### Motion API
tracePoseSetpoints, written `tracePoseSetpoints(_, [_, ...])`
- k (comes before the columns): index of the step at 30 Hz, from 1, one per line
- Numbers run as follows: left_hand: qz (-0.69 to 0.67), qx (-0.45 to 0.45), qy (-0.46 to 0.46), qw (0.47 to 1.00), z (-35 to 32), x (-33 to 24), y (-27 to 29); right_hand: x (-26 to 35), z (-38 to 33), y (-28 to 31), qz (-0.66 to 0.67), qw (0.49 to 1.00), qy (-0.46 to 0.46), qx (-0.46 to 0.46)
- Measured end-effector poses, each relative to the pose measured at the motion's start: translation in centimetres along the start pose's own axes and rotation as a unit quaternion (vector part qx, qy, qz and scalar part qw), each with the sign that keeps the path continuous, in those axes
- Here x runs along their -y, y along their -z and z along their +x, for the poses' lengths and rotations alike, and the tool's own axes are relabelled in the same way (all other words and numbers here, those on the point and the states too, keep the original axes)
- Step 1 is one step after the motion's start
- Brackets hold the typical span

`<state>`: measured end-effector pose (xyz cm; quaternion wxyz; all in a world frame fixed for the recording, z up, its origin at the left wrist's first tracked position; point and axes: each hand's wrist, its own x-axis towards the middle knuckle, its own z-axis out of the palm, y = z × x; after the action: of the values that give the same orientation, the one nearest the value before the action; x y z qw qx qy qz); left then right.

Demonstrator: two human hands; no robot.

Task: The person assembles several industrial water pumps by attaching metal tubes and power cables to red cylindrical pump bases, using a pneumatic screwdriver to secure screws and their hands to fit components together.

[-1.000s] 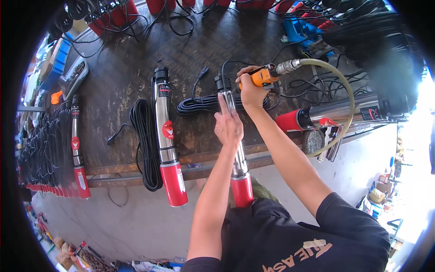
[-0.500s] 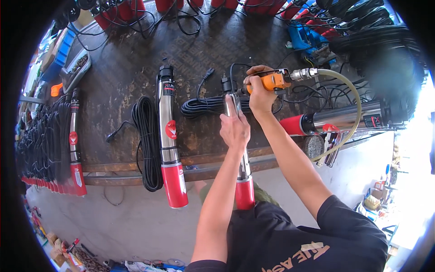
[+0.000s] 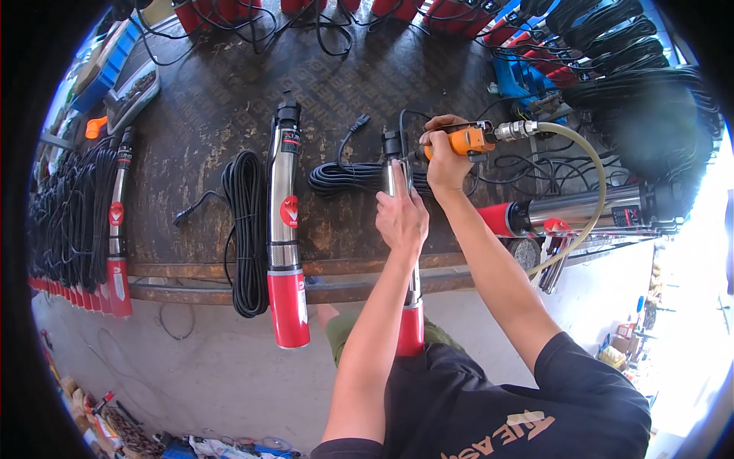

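My right hand [image 3: 446, 159] is wrapped round an orange air-powered driver [image 3: 466, 140], with a pale hose [image 3: 585, 141] joined to its rear fitting. The driver's front end points left at the upper part of a slim steel submersible pump [image 3: 410, 330]. Whether its tip touches the pump is hard to make out. My left hand [image 3: 401, 218] grips the pump's steel body, the index finger stretched along it toward the black top. The pump's red lower end reaches past the bench edge against my body. Beside its top, partly behind the pump, lies a coiled black cable [image 3: 345, 179].
Another red-ended pump [image 3: 284, 191] lies to the left beside a coiled cable [image 3: 249, 237]. Several cabled pumps [image 3: 118, 229] line the far left. A larger pump [image 3: 577, 206] lies on the right, near a blue tool [image 3: 520, 76]. Red pump ends [image 3: 390, 8] stand along the bench's [image 3: 206, 138] back.
The whole view has shifted slightly. My two hands keep their grips on the pump and the driver, with little visible movement between them.
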<state>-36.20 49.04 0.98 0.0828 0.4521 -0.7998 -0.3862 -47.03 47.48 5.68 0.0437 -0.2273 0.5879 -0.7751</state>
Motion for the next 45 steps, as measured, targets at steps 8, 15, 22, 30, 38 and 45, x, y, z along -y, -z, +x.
tracePoseSetpoints(8, [0.007, -0.022, -0.011, 1.000, -0.2, 0.1, -0.3, -0.1, 0.2, -0.3, 0.005, 0.999, 0.022, 0.025])
tracePoseSetpoints(15, [0.018, -0.046, -0.024, 0.998, -0.4, 0.0, -0.6, 0.4, 0.3, -0.6, -0.023, 0.998, 0.026, 0.045])
tracePoseSetpoints(22, [0.056, -0.095, -0.037, 0.993, -0.5, 0.0, -1.5, 0.2, 0.4, -1.3, -0.026, 0.996, 0.057, 0.068])
tracePoseSetpoints(30, [0.039, -0.061, -0.019, 0.997, -0.5, -0.2, -1.6, -0.5, 0.5, 0.3, 0.007, 1.000, 0.012, 0.004])
tracePoseSetpoints(38, [0.075, -0.094, -0.034, 0.992, -0.7, -0.6, -2.4, -1.0, 0.2, 0.0, -0.048, 0.989, 0.075, 0.121])
tracePoseSetpoints(45, [0.083, -0.115, -0.031, 0.989, -0.8, -0.4, -2.9, 0.0, 1.0, 0.0, -0.019, 0.998, 0.027, 0.058])
